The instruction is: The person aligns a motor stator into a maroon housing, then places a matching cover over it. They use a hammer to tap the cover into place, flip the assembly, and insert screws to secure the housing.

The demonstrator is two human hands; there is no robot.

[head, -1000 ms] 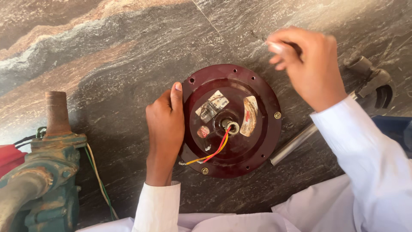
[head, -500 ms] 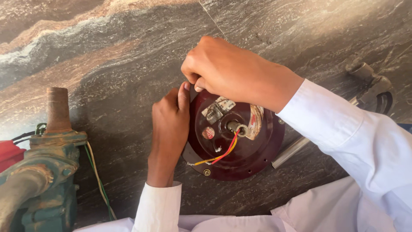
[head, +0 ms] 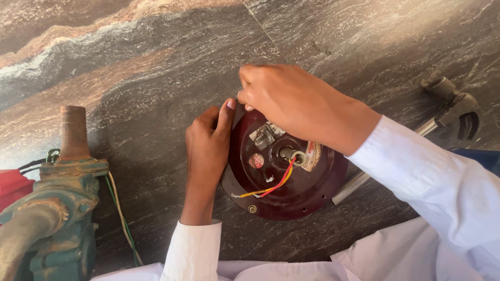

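Note:
A round maroon fan motor housing (head: 291, 195) lies flat on the dark stone floor (head: 156, 78). It has a short centre shaft (head: 289, 154), torn stickers, and red and yellow wires (head: 271, 187) trailing from the middle. My left hand (head: 205, 151) grips its left edge, thumb up against the rim. My right hand (head: 297, 99) reaches over the top of the housing, fingers pinched together at the upper left rim beside my left thumb. What they pinch looks like a small part and is mostly hidden.
A rusty green water pump (head: 57, 208) with a pipe stub and loose wires stands at the left, a red object (head: 13, 190) behind it. A metal rod (head: 359, 182) runs from under the housing to a grey fitting (head: 453, 99) at the right. Blue cloth (head: 479, 158) lies nearby.
My right hand came down from the upper right, fingers pinched, to the housing's upper left rim. My left hand stayed on the left edge.

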